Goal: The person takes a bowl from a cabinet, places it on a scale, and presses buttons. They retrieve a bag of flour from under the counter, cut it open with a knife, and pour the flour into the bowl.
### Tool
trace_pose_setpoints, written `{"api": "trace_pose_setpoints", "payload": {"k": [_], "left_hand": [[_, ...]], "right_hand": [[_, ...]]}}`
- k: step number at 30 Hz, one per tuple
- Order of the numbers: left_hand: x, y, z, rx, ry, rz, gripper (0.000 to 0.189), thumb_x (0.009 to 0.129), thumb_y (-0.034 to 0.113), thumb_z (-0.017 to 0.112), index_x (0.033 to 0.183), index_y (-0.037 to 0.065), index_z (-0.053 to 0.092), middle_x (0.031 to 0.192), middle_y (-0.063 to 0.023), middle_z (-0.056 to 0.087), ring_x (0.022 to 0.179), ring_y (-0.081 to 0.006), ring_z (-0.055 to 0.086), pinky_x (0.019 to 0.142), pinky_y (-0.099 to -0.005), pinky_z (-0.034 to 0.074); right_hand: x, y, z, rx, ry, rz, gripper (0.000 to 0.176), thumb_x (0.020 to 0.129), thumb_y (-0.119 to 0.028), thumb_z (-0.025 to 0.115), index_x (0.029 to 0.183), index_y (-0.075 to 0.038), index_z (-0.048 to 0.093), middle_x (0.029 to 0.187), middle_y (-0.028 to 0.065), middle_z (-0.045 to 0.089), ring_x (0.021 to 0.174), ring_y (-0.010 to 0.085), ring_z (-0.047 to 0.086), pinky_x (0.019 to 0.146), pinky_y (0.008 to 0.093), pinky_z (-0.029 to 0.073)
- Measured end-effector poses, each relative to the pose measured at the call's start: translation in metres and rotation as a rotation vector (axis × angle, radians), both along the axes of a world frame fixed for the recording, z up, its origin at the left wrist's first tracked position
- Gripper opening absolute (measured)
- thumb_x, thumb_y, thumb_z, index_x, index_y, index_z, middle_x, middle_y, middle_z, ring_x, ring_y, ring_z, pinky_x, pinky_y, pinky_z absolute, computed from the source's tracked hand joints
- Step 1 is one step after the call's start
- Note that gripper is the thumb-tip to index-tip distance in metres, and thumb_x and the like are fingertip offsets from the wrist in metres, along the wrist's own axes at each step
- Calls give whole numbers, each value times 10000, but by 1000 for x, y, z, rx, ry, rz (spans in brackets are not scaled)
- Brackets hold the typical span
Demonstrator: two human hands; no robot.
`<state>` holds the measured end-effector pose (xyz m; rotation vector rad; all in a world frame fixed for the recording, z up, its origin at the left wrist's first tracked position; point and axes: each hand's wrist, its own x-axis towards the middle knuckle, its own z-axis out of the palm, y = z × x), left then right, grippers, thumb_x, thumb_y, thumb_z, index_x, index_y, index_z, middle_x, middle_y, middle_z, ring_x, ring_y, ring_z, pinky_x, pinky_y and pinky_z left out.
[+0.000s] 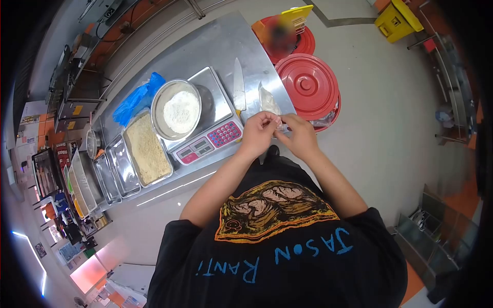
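Observation:
A small clear plastic bag (268,100) with whitish contents lies at the steel table's near right edge. Its gathered end is between my left hand (258,132) and my right hand (299,135), both with fingers pinched close together on it. Just left of the bag is a large knife (239,84), blade pointing away from me, its yellow handle partly hidden near my left hand. Further left stands a digital scale (208,141) with pink and blue buttons. A steel bowl (160,124) of white powder (181,111) rests partly over its platform.
Left of the bowl are a tray of pale crumbly material (146,149), steel trays (121,167) and a blue plastic bag (137,100). A red lidded bin (308,84) stands against the table's right side. A yellow bin (398,21) is on the floor, far right.

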<state>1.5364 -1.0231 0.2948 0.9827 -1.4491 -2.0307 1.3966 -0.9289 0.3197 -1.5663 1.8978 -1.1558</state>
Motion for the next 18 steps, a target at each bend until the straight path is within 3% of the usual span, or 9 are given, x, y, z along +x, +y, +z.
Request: {"api": "trace_pose_setpoints", "payload": {"k": [2, 5, 8, 9, 11, 12, 13, 16, 18], "left_hand": [[-3, -1, 2, -164, -54, -52, 137, 989, 96, 655, 1063, -19, 658, 846, -60, 696, 758, -104, 647, 676, -246, 503], [5, -6, 30, -350, -319, -236, 201, 934, 142, 729, 1076, 12, 674, 971, -76, 687, 855, -200, 658, 798, -309, 523], [12, -14, 59, -1099, -413, -69, 264, 863, 172, 776, 1085, 58, 690, 1245, -137, 646, 1085, -282, 629, 897, -388, 506], [18, -25, 55, -1156, -429, -212, 270, 826, 200, 786, 1069, 115, 705, 1398, -97, 570, 1294, -290, 527, 1026, -459, 443], [16, -43, 45, -1437, -411, -348, 259, 826, 220, 771, 1058, 130, 701, 1329, -45, 601, 1319, -250, 520, 1078, -479, 406], [13, -51, 42, -1575, -403, -417, 254, 826, 230, 764, 1053, 137, 699, 1294, -19, 617, 1332, -230, 516, 1104, -489, 387], [9, -56, 40, -1608, -427, -430, 179, 825, 199, 742, 993, 152, 704, 1200, 24, 647, 1404, -214, 468, 1153, -510, 345], [-10, -71, 43, -1677, -321, -531, 122, 827, 180, 726, 930, 117, 707, 1089, -9, 676, 1308, -226, 538, 1103, -480, 394], [-18, -78, 38, -1461, -236, -521, 98, 833, 171, 707, 885, 88, 703, 1017, -37, 673, 1200, -250, 576, 1040, -466, 428]], "right_hand": [[1, 5, -10, -1, -63, -85, 267, 861, -142, 732, 1097, -18, 714, 985, 149, 711, 823, 342, 692, 707, 404, 548], [-9, 11, -18, -89, -4, 5, 207, 899, -128, 707, 1065, -5, 724, 964, 156, 720, 776, 354, 689, 696, 409, 544], [-22, 20, -25, -4, -24, 53, 189, 938, -115, 674, 1077, 4, 723, 961, 152, 708, 785, 340, 680, 706, 403, 537], [-28, 21, -24, -39, -40, 80, 182, 943, -118, 673, 1065, 7, 726, 948, 148, 698, 783, 329, 674, 704, 398, 532], [-40, 19, -22, -105, -77, 143, 175, 953, -123, 672, 1041, 15, 733, 921, 142, 678, 777, 309, 663, 699, 388, 522], [-48, 19, -17, -23, -79, 151, 168, 949, -121, 676, 1029, 13, 738, 911, 140, 667, 773, 299, 656, 694, 382, 514], [-57, 19, -10, 58, -80, 158, 162, 945, -119, 680, 1017, 12, 743, 901, 138, 656, 770, 290, 648, 689, 377, 507], [-68, 14, -6, 93, -74, 19, 133, 918, -125, 715, 920, 5, 742, 805, 114, 617, 686, 259, 615, 628, 362, 473], [-69, 8, 6, 108, 38, -83, 140, 907, -131, 726, 877, 6, 725, 771, 104, 606, 653, 256, 602, 613, 358, 467]]}}
